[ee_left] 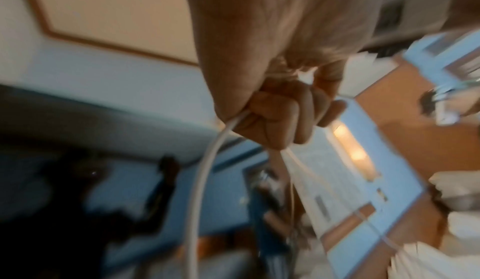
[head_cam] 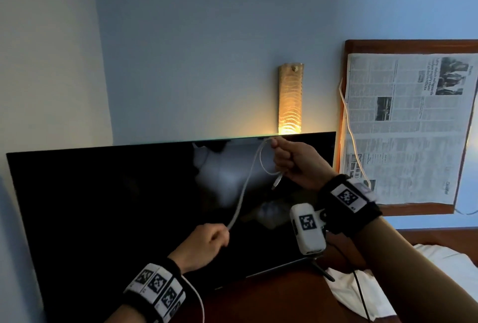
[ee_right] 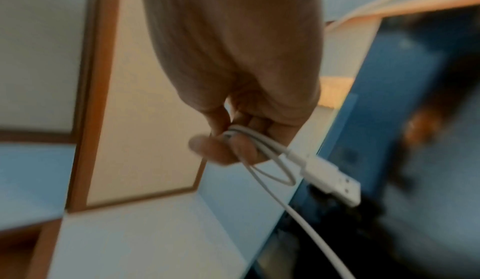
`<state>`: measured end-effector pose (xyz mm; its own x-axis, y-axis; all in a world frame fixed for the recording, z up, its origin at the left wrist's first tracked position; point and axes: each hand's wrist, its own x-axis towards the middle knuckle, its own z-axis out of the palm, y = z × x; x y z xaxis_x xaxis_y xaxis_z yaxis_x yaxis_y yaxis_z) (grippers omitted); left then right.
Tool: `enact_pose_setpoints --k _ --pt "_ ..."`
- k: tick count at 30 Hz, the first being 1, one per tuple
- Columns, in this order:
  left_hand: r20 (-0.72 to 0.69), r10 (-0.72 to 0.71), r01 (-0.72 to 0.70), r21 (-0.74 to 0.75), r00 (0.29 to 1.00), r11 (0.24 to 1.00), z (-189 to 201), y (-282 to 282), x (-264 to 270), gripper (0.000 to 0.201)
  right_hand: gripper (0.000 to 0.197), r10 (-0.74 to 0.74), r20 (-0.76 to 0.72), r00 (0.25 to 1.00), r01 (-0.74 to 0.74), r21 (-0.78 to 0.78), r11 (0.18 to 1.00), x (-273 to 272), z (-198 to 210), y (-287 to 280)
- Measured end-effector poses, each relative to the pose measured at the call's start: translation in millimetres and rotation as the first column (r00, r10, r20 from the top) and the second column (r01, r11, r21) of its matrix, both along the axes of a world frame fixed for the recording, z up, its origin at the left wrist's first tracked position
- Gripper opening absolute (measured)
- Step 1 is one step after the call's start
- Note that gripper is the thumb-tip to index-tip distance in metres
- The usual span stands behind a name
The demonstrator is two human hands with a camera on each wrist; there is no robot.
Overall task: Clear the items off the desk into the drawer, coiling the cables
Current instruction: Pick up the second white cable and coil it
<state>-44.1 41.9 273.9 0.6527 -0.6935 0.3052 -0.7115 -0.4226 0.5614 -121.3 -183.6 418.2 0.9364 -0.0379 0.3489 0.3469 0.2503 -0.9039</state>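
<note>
A thin white USB cable point(head_cam: 243, 188) stretches between both hands in front of the dark TV screen. My right hand point(head_cam: 292, 159), raised near the TV's top edge, pinches a small loop of the cable point(ee_right: 275, 160), and the white USB plug point(ee_right: 335, 183) dangles below its fingers. My left hand point(head_cam: 207, 242), lower and to the left, grips the cable point(ee_left: 207, 170) in a closed fist. The rest of the cable runs back past my left wrist. The drawer is out of sight.
A large black TV point(head_cam: 129, 206) on a stand fills the dark wooden desk point(head_cam: 271, 304). A lit wall lamp point(head_cam: 290, 100) glows above it. A newspaper point(head_cam: 408, 128) covers a wood-framed panel at right. White cloth point(head_cam: 357, 291) lies at the desk's right end.
</note>
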Motion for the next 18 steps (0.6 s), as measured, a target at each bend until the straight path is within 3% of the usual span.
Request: enact_pose_setpoints --k 1,3,7,13,18 --pt "0.015 -0.079 0.077 0.109 0.997 0.991 12.4 -4.1 -13.9 0.031 0.029 -0.075 -0.003 0.997 0.074 -0.092 0.993 3.1 -3.0 2.9" --pt "0.027 -0.216 0.207 0.19 0.976 0.96 46.3 -11.6 -38.9 0.031 0.029 -0.148 0.018 0.989 0.147 -0.27 0.952 7.2 -10.0 11.8" --pt "0.089 -0.347 0.338 0.106 0.934 0.935 107.3 -13.2 -58.7 0.031 0.025 -0.106 0.028 0.994 0.108 -0.423 0.9 3.2 -16.8 25.9" --pt "0.348 -0.066 0.172 -0.282 0.935 0.944 144.7 -11.1 -29.4 0.028 0.032 -0.078 0.045 0.996 0.09 -0.447 0.89 -9.4 -11.9 27.1" --pt "0.415 0.107 0.083 -0.415 0.903 0.906 139.9 -17.9 -8.5 0.028 0.03 -0.066 0.061 0.996 0.085 -0.41 0.908 -9.9 -11.9 33.0"
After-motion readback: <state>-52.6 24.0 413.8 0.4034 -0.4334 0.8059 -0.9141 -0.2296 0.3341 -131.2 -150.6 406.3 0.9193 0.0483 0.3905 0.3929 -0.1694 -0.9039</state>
